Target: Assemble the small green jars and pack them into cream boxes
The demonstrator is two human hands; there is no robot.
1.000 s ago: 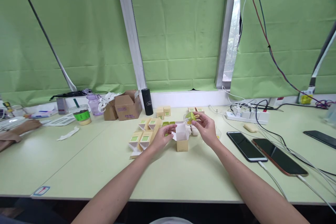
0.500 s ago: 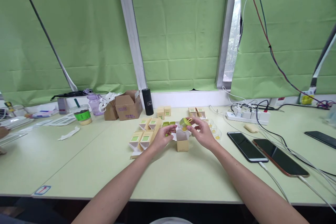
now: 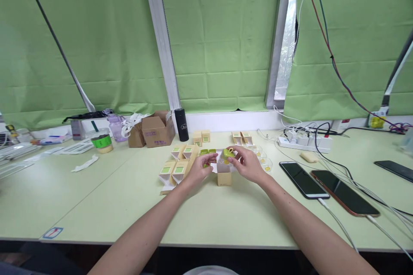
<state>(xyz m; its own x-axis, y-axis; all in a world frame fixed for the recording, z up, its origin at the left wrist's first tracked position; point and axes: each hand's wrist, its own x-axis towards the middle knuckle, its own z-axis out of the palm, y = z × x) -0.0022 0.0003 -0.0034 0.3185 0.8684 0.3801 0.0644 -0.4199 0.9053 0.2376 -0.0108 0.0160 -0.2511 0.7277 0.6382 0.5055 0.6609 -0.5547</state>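
Observation:
Between the fingers of my right hand is a small green-lidded container with a pale yellow loop on top. It sits right over the mouth of an open cardboard box, upright, its lower part at the white flaps. My left hand is at the box's left side, thumb and fingers apart, close to a white flap; whether they touch it I cannot tell. Behind that hand stand more green-topped pieces. To its left are several small open boxes with green labels.
Clear containers with yellow spots lie right of my right hand. Small boxes, a black cylinder and a brown carton stand at the back. Two phones with cables and a power strip occupy the right.
My right hand has tipped the green-lidded container more upright and brought it slightly lower over the open box. My left hand has hardly moved.

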